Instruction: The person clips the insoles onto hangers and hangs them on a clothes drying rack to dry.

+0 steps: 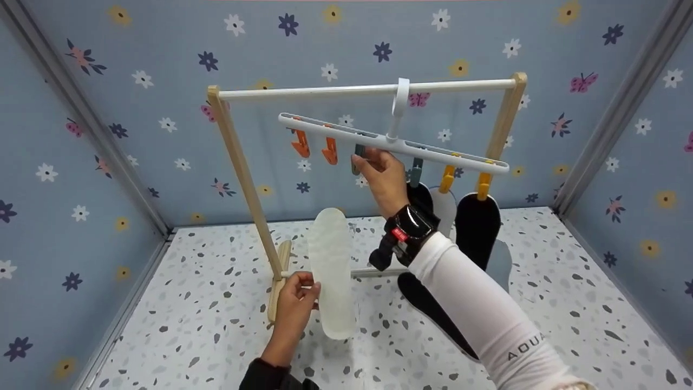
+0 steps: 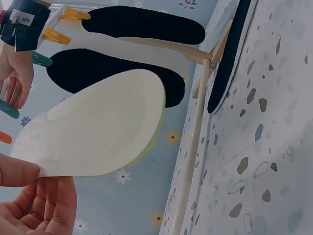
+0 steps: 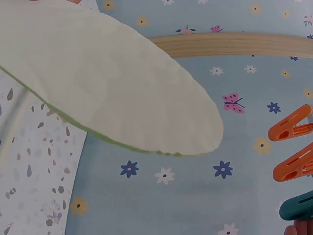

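My left hand (image 1: 295,303) pinches one pale insole (image 1: 330,271) upright above the floor. My right hand (image 1: 381,176) grips one teal clip (image 1: 358,154) on the hanger (image 1: 390,142), beside two orange clips (image 1: 315,147). Three insoles (image 1: 476,225) hang clipped.

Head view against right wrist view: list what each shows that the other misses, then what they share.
Only the head view shows the whole wooden rack, the white hanger bar, the yellow clips, the hung black insoles, another black insole on the floor, and the left hand holding the pale insole while the right hand pinches a teal clip. Only the right wrist view shows that insole's green edge. Both show the orange clips.
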